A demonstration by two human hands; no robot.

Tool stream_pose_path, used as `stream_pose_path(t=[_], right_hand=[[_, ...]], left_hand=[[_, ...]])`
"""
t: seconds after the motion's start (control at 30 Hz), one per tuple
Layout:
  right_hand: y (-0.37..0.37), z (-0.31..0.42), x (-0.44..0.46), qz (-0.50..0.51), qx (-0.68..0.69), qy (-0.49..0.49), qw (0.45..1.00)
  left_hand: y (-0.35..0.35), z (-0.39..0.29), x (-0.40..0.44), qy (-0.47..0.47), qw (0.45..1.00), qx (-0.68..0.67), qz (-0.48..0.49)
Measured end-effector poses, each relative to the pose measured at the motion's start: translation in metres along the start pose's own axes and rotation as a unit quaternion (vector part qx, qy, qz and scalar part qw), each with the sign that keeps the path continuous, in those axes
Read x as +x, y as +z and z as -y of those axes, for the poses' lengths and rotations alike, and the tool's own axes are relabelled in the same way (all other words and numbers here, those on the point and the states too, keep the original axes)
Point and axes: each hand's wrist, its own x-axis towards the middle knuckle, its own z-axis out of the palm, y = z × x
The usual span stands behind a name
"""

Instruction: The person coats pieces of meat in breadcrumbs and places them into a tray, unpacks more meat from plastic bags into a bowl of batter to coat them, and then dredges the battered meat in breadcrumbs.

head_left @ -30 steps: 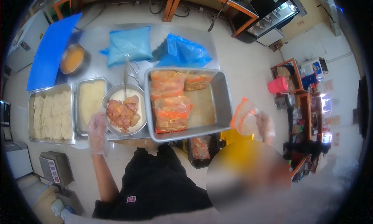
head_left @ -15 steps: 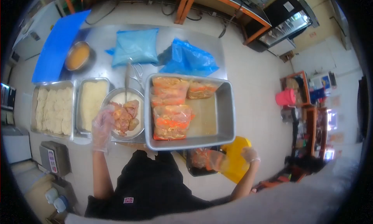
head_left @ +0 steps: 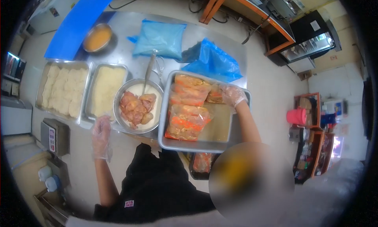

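My left hand [head_left: 101,137], in a clear plastic glove, is at the table's front edge, left of the bowl, fingers drawn together with nothing visible in them. Pieces of raw meat [head_left: 134,109] lie on white powder or batter in the metal bowl [head_left: 117,105], where a long-handled utensil [head_left: 150,71] leans. Over the right end of a deep metal tray [head_left: 197,146] reaches my gloved right hand [head_left: 233,95]. Its fingers are closed at the end of a plastic bag of meat [head_left: 215,94]. Several more bags of meat [head_left: 187,120] with orange markings fill the tray's left part.
Left of the bowl stand a pan of pale yellow crumbs [head_left: 106,87] and a pan of coated pieces [head_left: 65,89]. Behind are a bowl of orange liquid [head_left: 97,39], a blue board [head_left: 78,26], a filled blue bag [head_left: 159,38], a crumpled blue bag [head_left: 214,61] and scissors [head_left: 159,67].
My right hand has risen from beside the yellow object below the tray to the bag inside it. My left hand has moved away from the meat bowl, down and left. The view has shifted.
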Motion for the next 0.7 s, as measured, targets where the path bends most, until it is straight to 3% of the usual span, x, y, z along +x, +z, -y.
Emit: stream_pose_path(t=[0.03,0.13,0.33,0.43,0.53,0.7], right_hand=[[0.024,-0.013,0.006,-0.081,-0.033,-0.031,0.996],[0.044,-0.033,0.032,0.022,-0.156,-0.055,0.986],[0.017,-0.020,0.025,0.009,0.103,0.048,0.993],[0.025,0.000,0.021,-0.061,0.023,0.025,0.998],[0.048,-0.011,0.038,0.058,0.017,0.001,0.998],[0.080,-0.018,0.024,-0.037,0.016,-0.063,0.997]], left_hand=[[-0.003,0.004,-0.003,-0.014,1.000,-0.016,-0.014],[-0.008,0.005,-0.005,-0.028,0.999,-0.010,-0.025],[-0.001,0.012,0.006,-0.042,0.999,-0.024,-0.004],[0.011,0.000,0.010,-0.038,0.999,-0.008,0.013],[0.015,-0.003,0.011,-0.046,0.999,-0.018,0.020],[0.011,0.009,0.011,-0.022,0.999,-0.012,0.037]])
